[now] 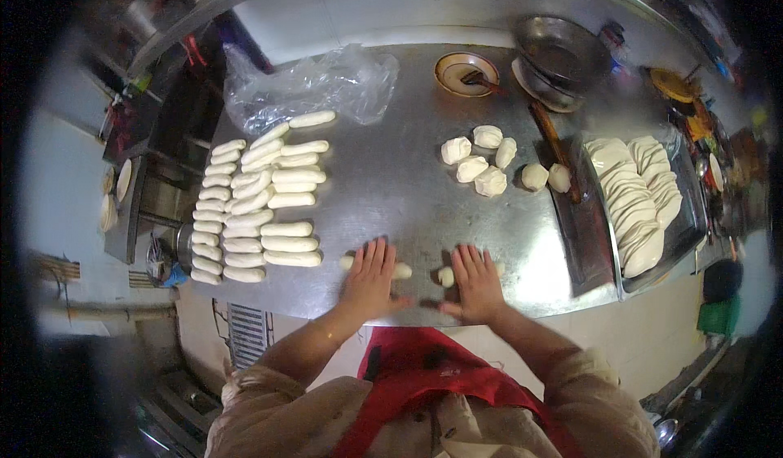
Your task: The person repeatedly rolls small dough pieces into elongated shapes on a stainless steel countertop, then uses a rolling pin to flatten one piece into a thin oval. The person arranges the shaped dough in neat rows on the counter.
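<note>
My left hand lies flat, palm down, over a short dough roll whose ends show on both sides of it. Under my right hand, also flat, is another dough piece, mostly hidden. Both rest on the steel worktable near its front edge. To the left, dough rolls lie in several columns. Dough balls sit in a loose group ahead of my right hand, with two more beside them.
A clear plastic bag lies at the back left. At the back are a plate with a brush and a dark metal pan. A wooden rolling pin lies left of a metal tray of folded dough pieces.
</note>
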`<state>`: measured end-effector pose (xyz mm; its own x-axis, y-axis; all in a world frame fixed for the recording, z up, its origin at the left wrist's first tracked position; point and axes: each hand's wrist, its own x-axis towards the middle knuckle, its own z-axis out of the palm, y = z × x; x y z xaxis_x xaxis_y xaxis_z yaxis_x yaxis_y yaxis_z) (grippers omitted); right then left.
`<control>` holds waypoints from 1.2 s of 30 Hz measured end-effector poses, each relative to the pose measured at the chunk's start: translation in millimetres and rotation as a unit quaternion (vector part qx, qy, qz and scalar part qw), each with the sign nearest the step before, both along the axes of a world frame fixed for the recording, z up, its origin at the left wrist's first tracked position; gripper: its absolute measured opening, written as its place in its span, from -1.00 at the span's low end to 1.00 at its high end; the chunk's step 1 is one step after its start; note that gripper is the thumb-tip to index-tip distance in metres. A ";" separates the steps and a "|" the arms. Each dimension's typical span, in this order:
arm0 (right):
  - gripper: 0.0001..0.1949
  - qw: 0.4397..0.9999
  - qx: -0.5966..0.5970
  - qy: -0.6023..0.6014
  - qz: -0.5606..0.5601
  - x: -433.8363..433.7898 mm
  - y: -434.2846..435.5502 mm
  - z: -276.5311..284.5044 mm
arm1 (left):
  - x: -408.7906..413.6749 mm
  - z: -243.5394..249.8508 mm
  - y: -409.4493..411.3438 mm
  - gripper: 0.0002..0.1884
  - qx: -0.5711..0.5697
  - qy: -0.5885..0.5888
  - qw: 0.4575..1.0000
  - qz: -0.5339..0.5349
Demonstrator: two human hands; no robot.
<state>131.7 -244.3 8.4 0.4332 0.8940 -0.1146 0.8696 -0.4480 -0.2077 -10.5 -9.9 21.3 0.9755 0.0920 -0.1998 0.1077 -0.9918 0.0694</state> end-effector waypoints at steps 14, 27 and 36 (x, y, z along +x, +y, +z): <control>0.04 0.992 -0.056 -0.051 -0.096 57.3 42.0 3.2 | 64.8 6.2 11.6 0.13 -0.021 0.034 0.995 0.089; -0.14 0.987 0.124 -0.062 -0.080 95.4 49.9 -6.6 | 89.0 -9.0 22.8 0.06 0.002 -0.041 0.986 0.161; 0.14 0.998 0.024 0.050 -0.028 -40.3 -101.3 -5.4 | -90.3 -36.8 -56.3 0.12 0.011 -0.108 0.994 -0.008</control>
<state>91.4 -345.7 3.0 0.4708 0.8743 -0.1178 0.8177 -0.4826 -0.3138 -100.9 -66.2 -15.6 0.9968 0.0778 0.0163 0.0765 -0.9947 0.0680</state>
